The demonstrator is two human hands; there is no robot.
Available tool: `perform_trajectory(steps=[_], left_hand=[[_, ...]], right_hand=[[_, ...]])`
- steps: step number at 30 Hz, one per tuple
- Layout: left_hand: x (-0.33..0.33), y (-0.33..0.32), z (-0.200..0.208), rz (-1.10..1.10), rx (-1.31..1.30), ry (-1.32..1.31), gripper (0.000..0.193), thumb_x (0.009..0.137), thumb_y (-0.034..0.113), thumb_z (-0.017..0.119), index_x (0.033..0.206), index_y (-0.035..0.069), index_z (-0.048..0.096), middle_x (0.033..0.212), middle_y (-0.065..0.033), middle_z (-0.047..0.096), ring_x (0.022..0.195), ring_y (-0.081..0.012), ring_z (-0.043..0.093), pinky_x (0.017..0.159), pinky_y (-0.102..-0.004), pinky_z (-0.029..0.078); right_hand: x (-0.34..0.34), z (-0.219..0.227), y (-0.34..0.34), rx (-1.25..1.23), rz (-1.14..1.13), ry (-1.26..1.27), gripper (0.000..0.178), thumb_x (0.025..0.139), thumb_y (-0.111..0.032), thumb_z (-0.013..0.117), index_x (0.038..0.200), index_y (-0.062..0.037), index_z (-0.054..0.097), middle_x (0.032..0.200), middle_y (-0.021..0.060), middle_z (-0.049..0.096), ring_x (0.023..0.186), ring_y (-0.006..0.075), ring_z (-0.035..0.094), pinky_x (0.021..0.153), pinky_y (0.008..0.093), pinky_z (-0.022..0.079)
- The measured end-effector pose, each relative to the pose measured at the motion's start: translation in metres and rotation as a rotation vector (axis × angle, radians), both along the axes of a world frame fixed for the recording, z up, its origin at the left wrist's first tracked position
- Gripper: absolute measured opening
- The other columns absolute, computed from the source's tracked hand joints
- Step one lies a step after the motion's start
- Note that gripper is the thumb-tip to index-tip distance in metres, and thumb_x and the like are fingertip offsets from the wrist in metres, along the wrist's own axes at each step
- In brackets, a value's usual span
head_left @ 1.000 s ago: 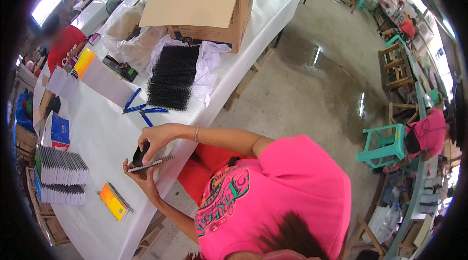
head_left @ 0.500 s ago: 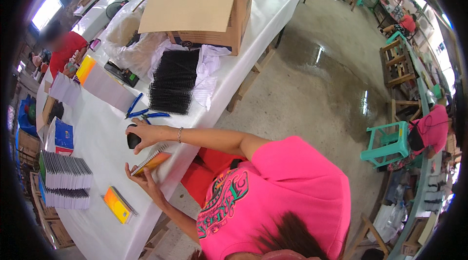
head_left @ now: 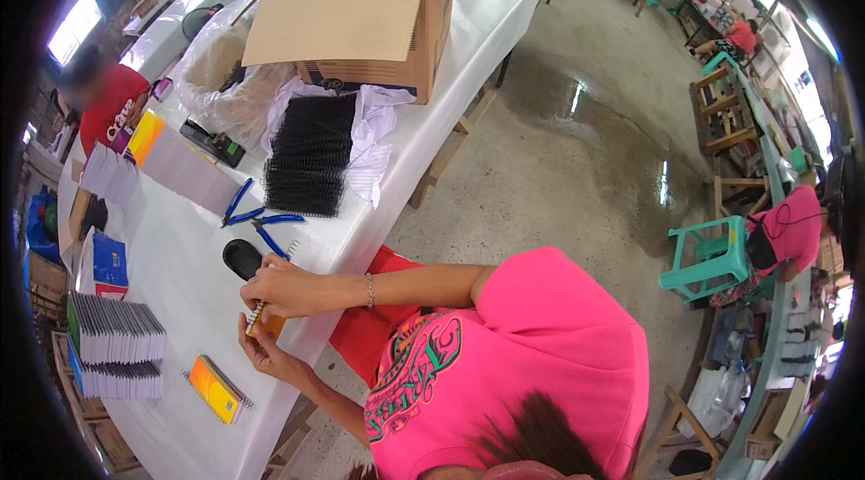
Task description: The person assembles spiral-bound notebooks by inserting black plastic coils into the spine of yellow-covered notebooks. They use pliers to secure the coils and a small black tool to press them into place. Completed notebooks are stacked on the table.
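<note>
My left hand (head_left: 270,356) grips a small yellow-orange spiral notebook (head_left: 257,318) by its lower part, close to the table edge. Fingers bent, my right hand (head_left: 286,289) pinches at the notebook's upper end and hides most of its cover. Just beyond that hand lies a black oval object (head_left: 241,258). Two blue-handled pliers (head_left: 236,203) rest farther off, and a short loose piece of wire coil (head_left: 293,249) lies beside them. A second yellow-orange spiral notebook (head_left: 216,387) lies flat to the left of my left hand.
Black binding coils (head_left: 311,156) lie on white wrapping before an open cardboard box (head_left: 360,39). Stacks of bound notebooks (head_left: 117,345) and a pile of loose pages (head_left: 185,169) stand on the white table (head_left: 180,300). Across it sits a person in red (head_left: 113,102). A green stool (head_left: 712,255) stands at the right.
My right hand has left the black oval object and come to the notebook's spiral. The notebook has turned, and more of it is covered by my hands.
</note>
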State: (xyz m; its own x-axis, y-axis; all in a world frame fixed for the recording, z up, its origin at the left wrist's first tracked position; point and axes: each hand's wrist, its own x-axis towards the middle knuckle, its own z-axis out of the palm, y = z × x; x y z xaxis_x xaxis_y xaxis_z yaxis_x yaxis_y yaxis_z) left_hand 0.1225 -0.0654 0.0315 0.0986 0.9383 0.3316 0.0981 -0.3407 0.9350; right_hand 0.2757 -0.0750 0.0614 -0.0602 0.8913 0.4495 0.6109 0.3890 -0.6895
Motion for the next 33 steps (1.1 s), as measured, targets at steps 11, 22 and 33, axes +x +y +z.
perform_trajectory(steps=[11,22,33], left_hand=[[-0.007,-0.001,-0.008,0.000,-0.134,-0.328,0.037,0.101,0.024,0.058,0.128,-0.001,0.059,0.123,-0.0082,0.061,0.101,-0.0115,0.056,0.084,-0.0276,0.045],[-0.007,0.001,-0.017,-0.013,-0.195,-0.352,0.036,0.101,0.020,0.059,0.129,-0.001,0.055,0.123,-0.0090,0.059,0.108,-0.0138,0.056,0.092,-0.0293,0.046],[-0.019,0.013,-0.026,-0.047,-0.136,-0.352,0.033,0.100,0.020,0.061,0.123,-0.002,0.058,0.117,-0.0081,0.060,0.103,-0.0126,0.057,0.089,-0.0268,0.046]], right_hand=[[-0.009,0.001,-0.009,0.250,-0.041,0.017,0.010,0.088,-0.020,0.064,0.093,-0.0107,0.065,0.091,0.0050,0.061,0.093,0.0245,0.059,0.097,0.0484,0.032],[-0.009,-0.011,-0.005,0.241,-0.039,-0.087,0.007,0.089,-0.018,0.063,0.089,-0.0109,0.064,0.089,0.0052,0.056,0.095,0.0242,0.057,0.098,0.0496,0.031],[-0.011,0.001,-0.011,0.202,0.023,-0.034,0.006,0.091,-0.016,0.061,0.093,-0.0095,0.061,0.092,0.0048,0.056,0.097,0.0223,0.056,0.100,0.0469,0.030]])
